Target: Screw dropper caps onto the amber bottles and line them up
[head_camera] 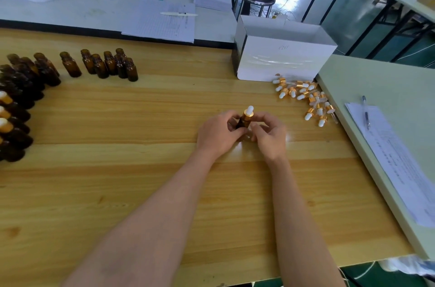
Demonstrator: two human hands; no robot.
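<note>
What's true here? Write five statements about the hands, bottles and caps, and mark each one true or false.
1. The left hand and right hand hold one bottle with a cap on it. True.
2. The loose caps lie left of the hands. False: they lie to the right, beside the box.
3. Uncapped bottles stand upright at the far left of the table. True.
4. The box is closed with a lid. False: its top is open.
5. A pen lies on the papers at the right. True.
</note>
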